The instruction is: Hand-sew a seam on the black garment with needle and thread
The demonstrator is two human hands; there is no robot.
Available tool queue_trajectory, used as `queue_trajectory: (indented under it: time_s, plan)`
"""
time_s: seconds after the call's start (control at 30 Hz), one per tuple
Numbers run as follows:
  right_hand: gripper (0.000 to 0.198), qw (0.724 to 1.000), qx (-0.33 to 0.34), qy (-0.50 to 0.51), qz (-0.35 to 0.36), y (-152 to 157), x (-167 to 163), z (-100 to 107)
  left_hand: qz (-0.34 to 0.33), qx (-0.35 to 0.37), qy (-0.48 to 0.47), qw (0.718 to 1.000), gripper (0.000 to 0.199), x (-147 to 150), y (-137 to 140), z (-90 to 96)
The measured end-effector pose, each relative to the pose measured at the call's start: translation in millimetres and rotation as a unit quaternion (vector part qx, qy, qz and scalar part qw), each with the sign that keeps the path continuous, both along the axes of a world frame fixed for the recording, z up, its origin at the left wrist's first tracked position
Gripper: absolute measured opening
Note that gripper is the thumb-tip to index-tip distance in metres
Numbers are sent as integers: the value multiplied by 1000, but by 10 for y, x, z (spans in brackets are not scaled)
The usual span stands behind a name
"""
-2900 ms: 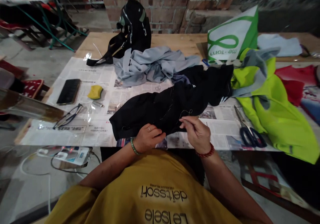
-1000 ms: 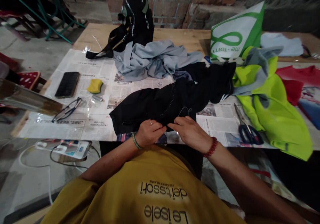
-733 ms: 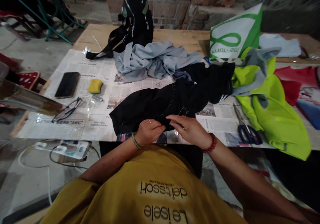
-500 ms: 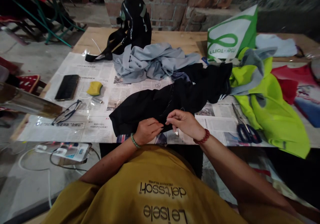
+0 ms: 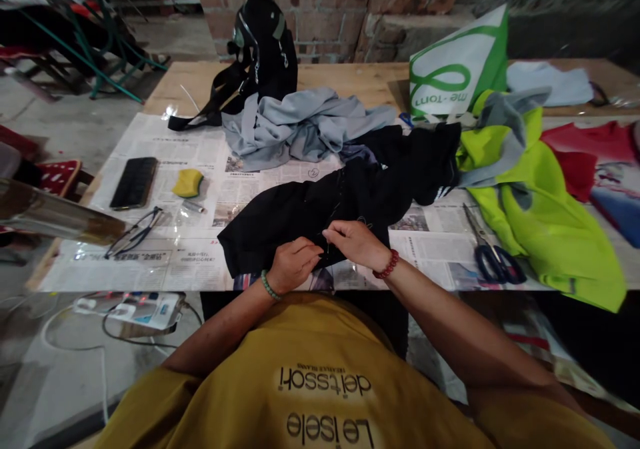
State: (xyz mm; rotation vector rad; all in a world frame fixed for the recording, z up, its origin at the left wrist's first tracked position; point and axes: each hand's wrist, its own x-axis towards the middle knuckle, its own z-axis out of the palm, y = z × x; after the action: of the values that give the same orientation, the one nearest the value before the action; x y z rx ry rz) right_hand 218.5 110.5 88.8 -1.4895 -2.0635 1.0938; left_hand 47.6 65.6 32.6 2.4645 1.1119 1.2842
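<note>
A black garment [image 5: 285,219] lies across the newspaper in front of me, a line of pale stitches running over it. At its near edge my left hand [image 5: 299,262] is closed, fingertips pinching the black cloth. Just to the right, my right hand [image 5: 357,243] pinches a thin, glinting sewing needle, close to the left fingertips and over the cloth. A fine loop of thread [image 5: 365,223] curls above the right hand's knuckles. The fingers partly hide the needle and the spot where the cloth is held.
Scissors [image 5: 493,252] lie right of my hands, beside a neon yellow garment [image 5: 560,235]. Behind are grey cloth [image 5: 310,125], a black bag [image 5: 273,49] and a green-white bag [image 5: 457,69]. Leftward are a phone [image 5: 134,182], a sponge [image 5: 188,182], glasses [image 5: 135,231] and a bottle [image 5: 60,214].
My right hand has shifted left and slightly up, nearer the left fingertips. The left hand stays almost in place on the cloth. The camera view has moved slightly.
</note>
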Motion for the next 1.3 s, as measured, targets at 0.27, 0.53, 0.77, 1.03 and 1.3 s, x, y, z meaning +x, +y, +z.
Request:
queue_trajectory:
  time_s: [0.27, 0.53, 0.77, 1.03, 1.3]
  plan:
    - [29, 998, 6, -23, 57, -64, -38, -66, 24, -8, -32, 999, 14, -14, 22, -23]
    - [26, 980, 194, 34, 37, -72, 121, 170, -10, -108, -115, 988, 7, -24, 64, 26]
    - [7, 915, 387, 9, -114, -337, 323, -3, -27, -183, -160, 970, 8, -39, 95, 55]
    - [18, 897, 419, -4, -138, -614, 238, -437, -40, -220, -179, 958, 11, -62, 106, 45]
    - [16, 907, 417, -2, -52, -623, 86, -496, -51, -225, -181, 956, 13, -62, 112, 23]
